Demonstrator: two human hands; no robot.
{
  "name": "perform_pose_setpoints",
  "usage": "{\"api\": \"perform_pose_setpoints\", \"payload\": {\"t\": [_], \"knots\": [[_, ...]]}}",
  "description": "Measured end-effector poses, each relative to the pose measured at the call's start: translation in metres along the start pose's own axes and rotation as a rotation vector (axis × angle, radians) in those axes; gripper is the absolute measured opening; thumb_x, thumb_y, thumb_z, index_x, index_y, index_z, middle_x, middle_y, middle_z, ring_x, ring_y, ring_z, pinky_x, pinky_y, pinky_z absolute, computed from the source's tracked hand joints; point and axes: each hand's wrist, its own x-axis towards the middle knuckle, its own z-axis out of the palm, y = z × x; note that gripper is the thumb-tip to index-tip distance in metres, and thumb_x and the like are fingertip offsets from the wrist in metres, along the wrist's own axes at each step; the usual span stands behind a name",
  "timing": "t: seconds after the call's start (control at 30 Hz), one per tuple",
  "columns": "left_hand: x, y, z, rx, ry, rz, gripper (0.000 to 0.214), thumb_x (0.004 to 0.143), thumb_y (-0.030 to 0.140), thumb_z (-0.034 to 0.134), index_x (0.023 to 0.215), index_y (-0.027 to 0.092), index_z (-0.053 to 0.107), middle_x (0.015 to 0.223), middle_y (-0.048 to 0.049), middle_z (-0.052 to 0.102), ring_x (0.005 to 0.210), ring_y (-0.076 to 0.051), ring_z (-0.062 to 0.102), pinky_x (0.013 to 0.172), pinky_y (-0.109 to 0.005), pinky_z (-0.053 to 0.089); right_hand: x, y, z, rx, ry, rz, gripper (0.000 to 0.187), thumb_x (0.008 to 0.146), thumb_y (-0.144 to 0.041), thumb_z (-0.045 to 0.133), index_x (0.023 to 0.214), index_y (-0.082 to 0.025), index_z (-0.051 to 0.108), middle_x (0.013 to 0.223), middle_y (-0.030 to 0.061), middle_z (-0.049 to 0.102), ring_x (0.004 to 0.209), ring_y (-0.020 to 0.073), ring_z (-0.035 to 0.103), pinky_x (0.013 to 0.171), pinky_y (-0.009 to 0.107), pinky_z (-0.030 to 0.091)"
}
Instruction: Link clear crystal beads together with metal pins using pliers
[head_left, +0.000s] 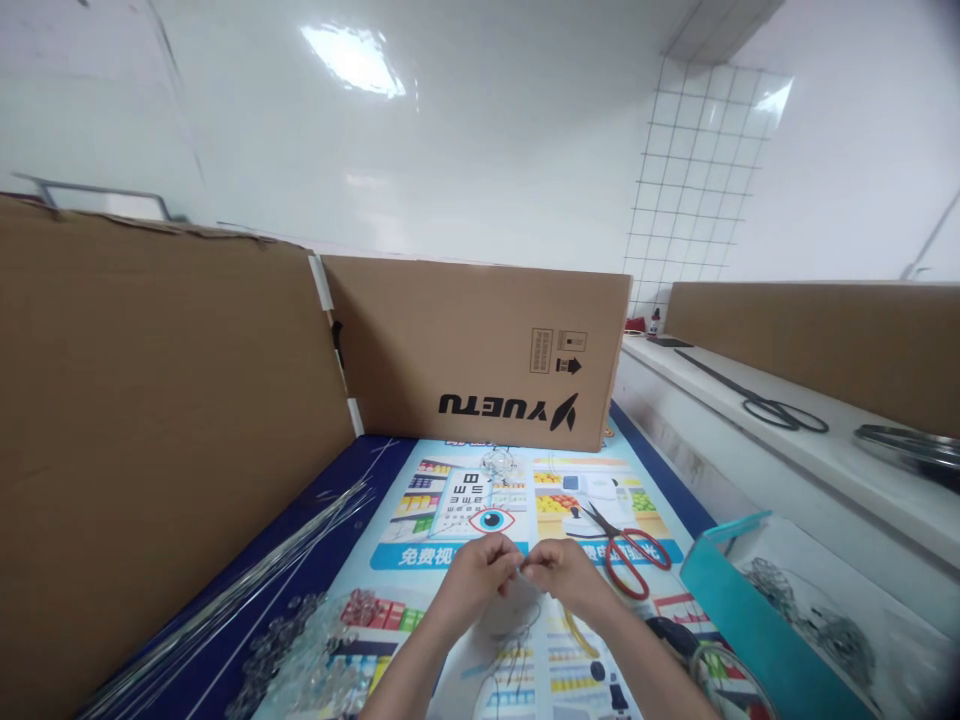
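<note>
My left hand [487, 575] and my right hand [562, 575] meet over the middle of the printed mat [397, 600]. Both are closed in a pinch, thumbs and fingertips almost touching. Whatever they hold is too small to make out. Below them, thin dark wires [514, 650] show against the mat; I cannot tell whether these join the fingertips. To the right of my right hand lie red-handled scissors [626, 560] with their blades apart. A small clear wire-and-bead piece [497, 463] sits beyond my hands, and a yellow-handled tool [577, 632] is partly hidden by my right forearm.
Clear beads [307, 660] lie in a heap at the left, beside a bundle of long thin wires [247, 590]. A turquoise box [757, 620] with coiled wire pieces stands at right. Cardboard panels [480, 350] border the table. Large black scissors [772, 410] rest on the white ledge.
</note>
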Motion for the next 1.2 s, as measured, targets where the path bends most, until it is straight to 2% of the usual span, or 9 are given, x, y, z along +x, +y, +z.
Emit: {"api": "perform_pose_setpoints", "payload": {"t": [0.13,0.27,0.37,0.43,0.47,0.57,0.73,1.0,1.2], "knots": [[-0.001,0.0,0.006,0.05,-0.016,0.022,0.021,0.074,0.036,0.05,0.068,0.017,0.056,0.057,0.0023,0.057,0.048,-0.011,0.051,0.048,-0.02,0.036,-0.001,-0.002,0.006,-0.088,0.019,0.032,0.019,0.074,-0.029,0.049,0.069,-0.016,0.063,0.057,-0.0019,0.055,0.053,0.0106,0.046,0.048,0.02,0.034],[-0.002,0.0,0.003,0.133,0.034,0.047,0.022,0.075,0.035,0.047,0.064,0.018,0.055,0.054,0.0031,0.056,0.048,-0.012,0.052,0.049,-0.021,0.037,-0.003,-0.008,-0.003,-0.209,-0.054,0.055,0.019,0.074,-0.027,0.048,0.072,-0.018,0.064,0.059,-0.0016,0.058,0.054,0.0112,0.051,0.051,0.02,0.037],[0.0,-0.001,-0.014,0.166,0.125,0.022,0.022,0.075,0.036,0.046,0.065,0.019,0.055,0.057,0.0033,0.058,0.047,-0.012,0.053,0.048,-0.021,0.037,-0.01,-0.014,-0.02,-0.35,-0.089,0.051,0.02,0.07,-0.035,0.055,0.076,-0.019,0.065,0.075,0.0032,0.063,0.071,0.0178,0.056,0.063,0.026,0.041],[0.002,-0.004,-0.03,0.178,0.215,-0.001,0.022,0.075,0.038,0.046,0.068,0.019,0.056,0.06,0.0033,0.06,0.048,-0.012,0.056,0.049,-0.021,0.038,-0.016,-0.016,-0.028,-0.517,-0.084,0.082,0.041,0.055,-0.045,0.068,0.085,-0.016,0.065,0.093,0.0122,0.06,0.087,0.0291,0.054,0.071,0.036,0.041],[0.003,-0.005,-0.038,0.187,0.249,-0.022,0.023,0.075,0.039,0.046,0.069,0.019,0.056,0.059,0.0035,0.06,0.048,-0.013,0.056,0.048,-0.021,0.038,-0.019,-0.016,-0.031,-0.786,-0.13,0.135,0.053,0.054,-0.052,0.066,0.093,-0.018,0.063,0.101,0.0134,0.058,0.091,0.0315,0.053,0.073,0.04,0.041],[0.006,-0.012,-0.057,0.217,0.322,-0.037,0.025,0.076,0.041,0.046,0.068,0.019,0.055,0.059,0.0035,0.06,0.048,-0.013,0.057,0.05,-0.021,0.039,-0.025,-0.015,-0.03,-0.96,-0.197,0.181,0.061,0.048,-0.045,0.071,0.101,-0.016,0.061,0.105,0.0174,0.056,0.095,0.0369,0.051,0.072,0.044,0.041],[0.006,-0.019,-0.064,0.243,0.344,-0.042,0.024,0.076,0.04,0.045,0.069,0.02,0.056,0.06,0.0032,0.061,0.049,-0.013,0.058,0.049,-0.021,0.038,-0.025,-0.011,-0.021,-1.066,-0.235,0.134,0.038,0.06,-0.02,0.06,0.098,-0.016,0.061,0.098,0.0147,0.059,0.092,0.0292,0.054,0.076,0.037,0.041],[0.007,-0.019,-0.055,0.261,0.332,0.016,0.024,0.078,0.038,0.044,0.067,0.019,0.055,0.058,0.0035,0.06,0.047,-0.013,0.056,0.049,-0.021,0.038,-0.017,0.007,0.002,-1.232,-0.039,0.139,0.037,0.063,-0.011,0.055,0.1,-0.007,0.058,0.091,0.0191,0.057,0.087,0.0303,0.053,0.075,0.038,0.037],[0.005,-0.016,-0.051,0.254,0.315,0.047,0.025,0.08,0.039,0.043,0.068,0.02,0.055,0.06,0.0039,0.059,0.049,-0.012,0.056,0.05,-0.021,0.037,-0.007,0.025,0.002,-1.238,0.104,0.161,0.028,0.073,-0.008,0.044,0.098,-0.007,0.056,0.091,0.019,0.055,0.084,0.0291,0.053,0.07,0.037,0.037]]}}
